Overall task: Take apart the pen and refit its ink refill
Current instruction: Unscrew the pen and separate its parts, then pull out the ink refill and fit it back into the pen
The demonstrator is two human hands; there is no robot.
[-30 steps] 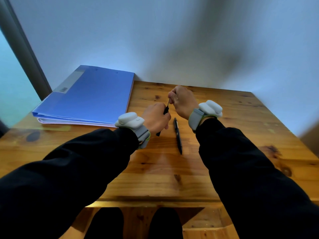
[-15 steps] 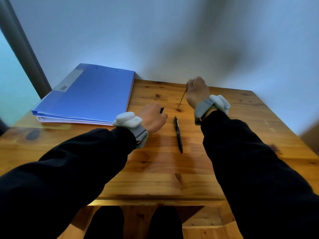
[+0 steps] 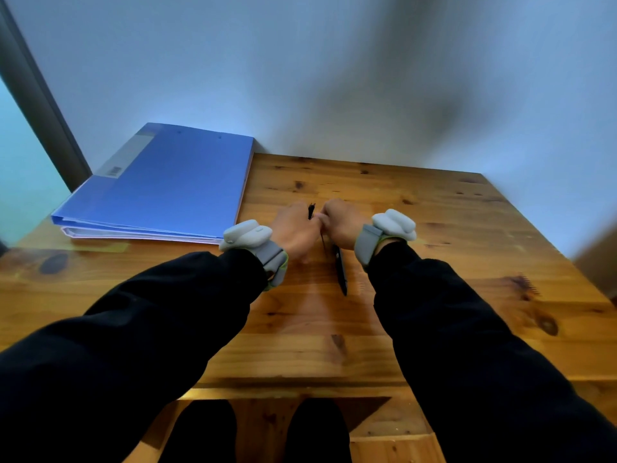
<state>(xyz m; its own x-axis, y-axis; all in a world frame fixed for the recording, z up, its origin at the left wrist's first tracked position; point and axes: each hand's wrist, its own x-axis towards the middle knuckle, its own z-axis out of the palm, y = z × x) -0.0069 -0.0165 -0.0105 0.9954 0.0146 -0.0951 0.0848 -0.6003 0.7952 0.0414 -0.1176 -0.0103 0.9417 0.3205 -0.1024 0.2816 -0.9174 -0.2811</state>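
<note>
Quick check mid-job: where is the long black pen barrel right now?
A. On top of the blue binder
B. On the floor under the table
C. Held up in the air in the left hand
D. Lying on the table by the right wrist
D: the barrel lies flat on the table, just inside the right wrist, while the left hand holds only a short black piece.

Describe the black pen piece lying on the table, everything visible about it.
The black pen barrel is slim, dark and plastic-looking. It lies flat on the wooden table, running lengthwise away from the person, its tapered end nearest them. Its far end disappears under the right hand; whether they touch is unclear.
</note>
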